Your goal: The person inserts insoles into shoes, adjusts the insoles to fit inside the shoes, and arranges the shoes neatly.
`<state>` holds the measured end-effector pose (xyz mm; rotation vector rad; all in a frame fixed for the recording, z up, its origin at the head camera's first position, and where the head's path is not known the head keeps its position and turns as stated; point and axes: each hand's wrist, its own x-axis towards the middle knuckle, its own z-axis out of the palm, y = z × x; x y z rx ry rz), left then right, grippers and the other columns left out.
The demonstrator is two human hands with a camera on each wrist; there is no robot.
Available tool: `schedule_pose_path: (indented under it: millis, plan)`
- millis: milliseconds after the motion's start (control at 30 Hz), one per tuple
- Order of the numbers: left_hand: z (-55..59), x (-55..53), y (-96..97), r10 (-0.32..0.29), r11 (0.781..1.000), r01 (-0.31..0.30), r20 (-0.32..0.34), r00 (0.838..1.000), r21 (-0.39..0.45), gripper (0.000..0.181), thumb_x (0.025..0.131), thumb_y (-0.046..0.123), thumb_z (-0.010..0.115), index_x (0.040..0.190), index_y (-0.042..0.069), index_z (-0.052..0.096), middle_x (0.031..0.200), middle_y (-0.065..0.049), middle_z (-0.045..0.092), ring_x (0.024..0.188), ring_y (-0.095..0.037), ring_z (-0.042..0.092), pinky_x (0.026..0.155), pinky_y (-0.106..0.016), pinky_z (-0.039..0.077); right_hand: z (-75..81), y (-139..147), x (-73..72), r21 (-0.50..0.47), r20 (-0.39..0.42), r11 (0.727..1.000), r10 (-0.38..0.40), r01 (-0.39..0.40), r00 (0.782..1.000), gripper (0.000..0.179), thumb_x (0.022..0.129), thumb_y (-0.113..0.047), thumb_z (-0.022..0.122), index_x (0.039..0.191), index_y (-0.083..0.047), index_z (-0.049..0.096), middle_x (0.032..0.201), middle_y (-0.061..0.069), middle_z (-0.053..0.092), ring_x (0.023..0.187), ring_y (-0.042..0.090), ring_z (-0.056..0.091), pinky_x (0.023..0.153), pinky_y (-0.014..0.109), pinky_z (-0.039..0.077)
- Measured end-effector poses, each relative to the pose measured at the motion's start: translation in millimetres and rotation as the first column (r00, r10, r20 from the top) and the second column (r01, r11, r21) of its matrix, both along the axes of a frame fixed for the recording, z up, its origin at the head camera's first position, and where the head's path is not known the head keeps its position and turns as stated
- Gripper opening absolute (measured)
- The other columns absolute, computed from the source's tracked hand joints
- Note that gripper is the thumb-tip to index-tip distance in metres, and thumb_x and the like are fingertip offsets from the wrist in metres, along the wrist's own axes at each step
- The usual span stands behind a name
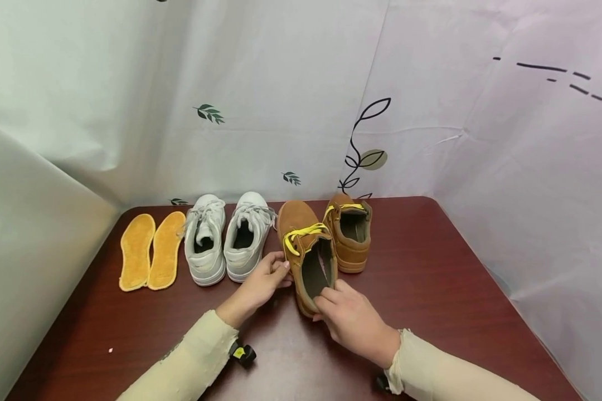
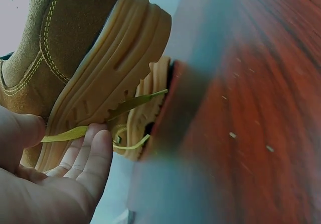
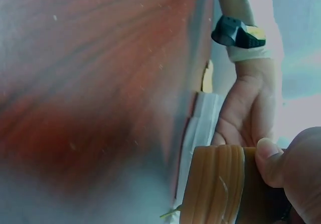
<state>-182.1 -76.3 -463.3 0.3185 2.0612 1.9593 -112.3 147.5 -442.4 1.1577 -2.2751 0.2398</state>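
A brown suede shoe with a yellow shoelace stands toe away from me, its opening facing up. My right hand grips its heel rim, with fingers inside the opening and the thumb outside in the right wrist view. My left hand is at the shoe's left side. In the left wrist view, the shoelace runs between its thumb and fingers, which pinch it beside the sole. A second brown shoe sits just behind, to the right.
To the left stand two white sneakers, a left one and a right one. Beyond them two yellow fuzzy insoles, one beside the other, lie flat on the dark red table. A pale curtain hangs behind the table.
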Motion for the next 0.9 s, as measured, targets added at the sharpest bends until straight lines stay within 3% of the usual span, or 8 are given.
schedule_pose_path:
  millis: [267,467,567,700,900]
  plan:
    - [15.2,-2.9,15.4,-0.017,1.000,0.018,-0.046,0.999,0.018,0.050,0.104,0.007,0.049,0.146,-0.011,0.031,0.114,-0.028,0.065,0.097,-0.025,0.069,0.091,-0.044,0.056,13.8,18.6,-1.1,-0.049,-0.004,0.999,-0.022,0.022,1.000,0.015,0.085,-0.021,0.077,0.089,-0.013,0.065,0.080,-0.005,0.054,0.070,0.019,0.044,0.063,0.029,0.040]
    - [24.5,-8.1,25.8,-0.003,1.000,0.004,-0.080,0.997,0.016,0.055,0.100,0.006,0.054,0.147,-0.011,0.032,0.110,-0.026,0.067,0.095,-0.027,0.069,0.091,-0.048,0.055,20.3,27.5,-3.0,-0.092,-0.012,0.995,-0.042,0.040,0.999,0.014,0.085,-0.019,0.075,0.092,-0.011,0.065,0.082,-0.004,0.057,0.071,0.021,0.045,0.065,0.031,0.041]
    - [30.1,-10.3,31.2,-0.026,1.000,0.026,-0.097,0.995,0.006,0.058,0.099,0.006,0.056,0.148,-0.011,0.031,0.108,-0.025,0.066,0.097,-0.034,0.069,0.092,-0.051,0.054,23.5,33.5,-3.6,-0.104,-0.029,0.994,-0.046,0.043,0.999,0.013,0.085,-0.017,0.073,0.093,-0.010,0.065,0.082,-0.003,0.058,0.070,0.022,0.044,0.065,0.032,0.040]
    - [35.4,-11.9,39.4,-0.077,0.997,0.073,-0.123,0.989,-0.035,0.063,0.098,0.008,0.059,0.151,-0.009,0.029,0.109,-0.024,0.067,0.101,-0.043,0.066,0.089,-0.042,0.056,26.8,42.6,-3.7,-0.115,-0.053,0.992,-0.056,0.049,0.997,0.010,0.090,-0.017,0.067,0.093,-0.009,0.065,0.082,-0.002,0.058,0.068,0.022,0.042,0.063,0.032,0.038]
    - [38.2,-10.9,53.0,-0.128,0.992,0.124,-0.117,0.985,-0.037,0.076,0.093,0.010,0.065,0.154,-0.007,0.023,0.111,-0.020,0.065,0.095,-0.020,0.067,0.084,-0.026,0.052,28.7,54.7,-2.2,-0.133,-0.081,0.989,-0.079,0.068,0.994,0.029,0.106,-0.028,0.049,0.094,-0.008,0.066,0.082,-0.001,0.060,0.068,0.022,0.041,0.061,0.031,0.038]
